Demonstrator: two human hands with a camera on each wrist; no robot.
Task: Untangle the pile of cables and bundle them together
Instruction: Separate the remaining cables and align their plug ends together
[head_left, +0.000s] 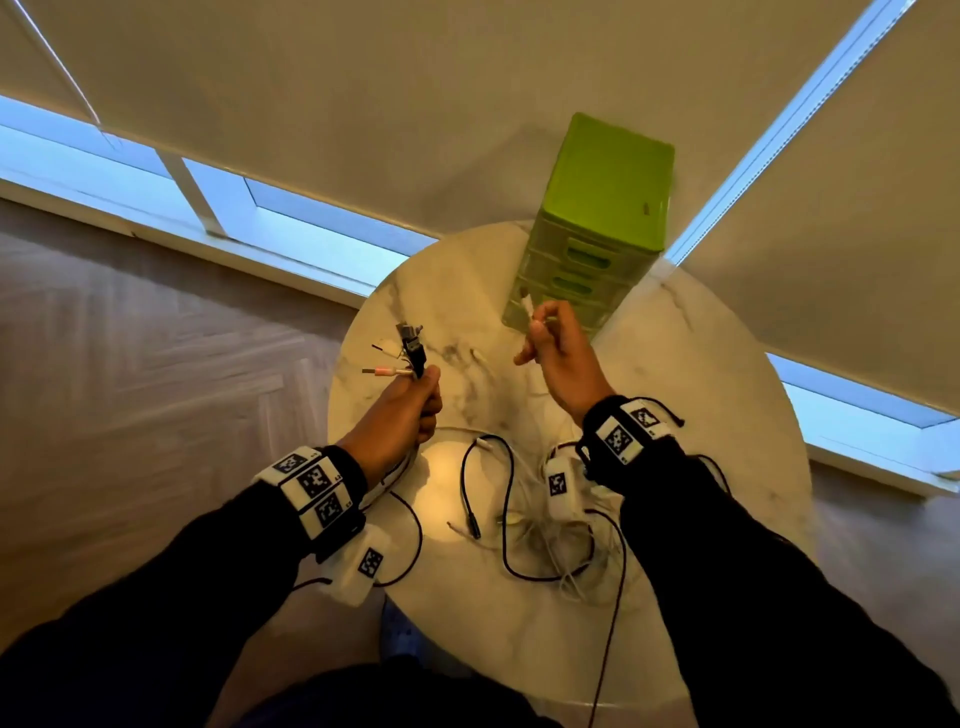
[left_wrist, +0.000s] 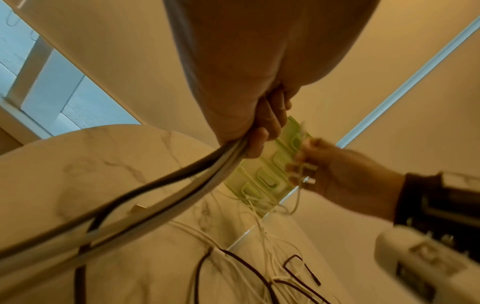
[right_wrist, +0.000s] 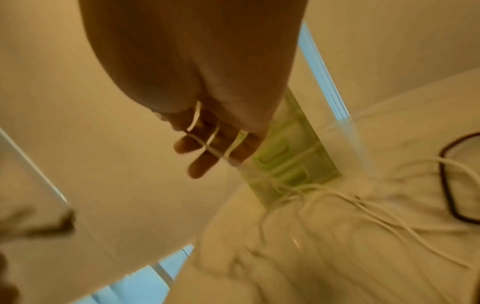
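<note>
My left hand (head_left: 415, 400) is raised over the round marble table (head_left: 701, 415) and grips a bunch of cable ends (head_left: 408, 351), black, white and pink plugs sticking up from the fist. From the fist (left_wrist: 257, 131) black and white cables (left_wrist: 155, 197) trail down. My right hand (head_left: 553, 343) is lifted in front of the green drawers and pinches a thin white cable (head_left: 529, 306), which crosses its fingers (right_wrist: 207, 148). A loose tangle of black and white cables (head_left: 535, 525) lies on the table between my forearms.
A green plastic drawer unit (head_left: 602, 218) stands at the table's far edge. Closed window blinds (head_left: 363, 93) hang behind, and wooden floor (head_left: 130, 338) lies to the left. Tagged wrist bands with small white boxes (head_left: 561, 486) sit on both arms.
</note>
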